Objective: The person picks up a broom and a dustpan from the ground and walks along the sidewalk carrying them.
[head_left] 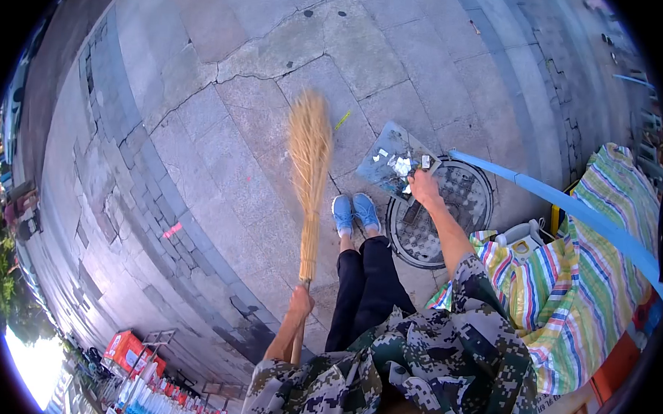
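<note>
My left hand (301,303) is wrapped round the handle of a straw broom (313,158). The broom points away from me, its bristle end slightly blurred over the paving. In my right hand (423,187) I grip a dustpan (383,171), whose flat grey pan lies to the front left of that hand. White paper scraps (402,166) and other small litter rest on the pan. Just left of the pan, a thin yellow-green strip (343,119) lies on the ground.
Beside my right arm is a round manhole cover (449,225). A blue bar (561,195) slants across the right, near a striped woven bag (605,219). Pink scraps (173,230) dot the paving at left. A red box (127,350) and bottles stand lower left.
</note>
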Motion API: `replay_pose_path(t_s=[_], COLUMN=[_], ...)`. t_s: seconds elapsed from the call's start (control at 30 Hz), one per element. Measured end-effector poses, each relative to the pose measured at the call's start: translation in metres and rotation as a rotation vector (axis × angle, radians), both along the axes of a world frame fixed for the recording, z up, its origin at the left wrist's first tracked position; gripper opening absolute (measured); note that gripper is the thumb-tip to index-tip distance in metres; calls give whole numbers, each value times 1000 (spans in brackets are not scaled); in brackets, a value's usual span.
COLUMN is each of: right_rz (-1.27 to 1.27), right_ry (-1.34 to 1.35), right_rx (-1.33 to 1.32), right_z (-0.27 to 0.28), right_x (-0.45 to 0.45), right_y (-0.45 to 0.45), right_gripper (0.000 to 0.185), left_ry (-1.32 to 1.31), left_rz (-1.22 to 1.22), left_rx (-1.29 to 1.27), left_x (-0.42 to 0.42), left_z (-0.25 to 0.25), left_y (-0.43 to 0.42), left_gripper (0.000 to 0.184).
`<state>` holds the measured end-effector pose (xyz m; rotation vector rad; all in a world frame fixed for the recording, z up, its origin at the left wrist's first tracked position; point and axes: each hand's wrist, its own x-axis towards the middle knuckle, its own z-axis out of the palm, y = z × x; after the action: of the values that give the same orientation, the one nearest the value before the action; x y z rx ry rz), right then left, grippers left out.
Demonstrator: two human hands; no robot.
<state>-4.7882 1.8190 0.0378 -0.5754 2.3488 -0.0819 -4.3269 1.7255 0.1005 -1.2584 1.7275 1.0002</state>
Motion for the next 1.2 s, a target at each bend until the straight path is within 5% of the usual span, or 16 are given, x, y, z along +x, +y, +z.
replay_pose_path(t_s=[0.1,0.17,0.23,0.33,0.43,0.5,0.57,0.67,0.7,0.8,0.93,1.2], right_rz=[-33,8,15,-22,30,1,18,28,33,128,240,199], right_ry=[7,-38,-37,-50,43,-61,-101,-9,-55,-23,94,147], right_rx=[21,28,3,-29,-65,-62,-97,-104,-136,-168,-163,-131], right_z=[11,15,16,4,-8,2,-7,27,-6,8,27,55], right_x=[4,-1,-2,-3,-4,-8,-15,-10,-22,-31,-39,-42], right_y=[-4,-11,-11,-6,12,29,63,67,86,76,54,-12], right_gripper=[28,27,27,27,27,29,33,29,28,26,33,30], left_ry=[-41,60,-124,-243,-17,-197,-184,-142,-132,-38,171,144], left_rz=[201,310,256,300,674,429,511,707,812,1026,1206,1261], left_rx=[199,225,210,4,-92,-131,-169,-191,-189,-216,-458,-259], left_x=[26,88,78,87,155,123,82,87,76,59,7,27], left_z=[133,176,240,271,251,259,265,222,214,167,182,119], left_y=[27,58,60,83,124,140,132,184,193,230,215,162], left_gripper=[20,22,22,19,15,14,16,19,22,28,30,30])
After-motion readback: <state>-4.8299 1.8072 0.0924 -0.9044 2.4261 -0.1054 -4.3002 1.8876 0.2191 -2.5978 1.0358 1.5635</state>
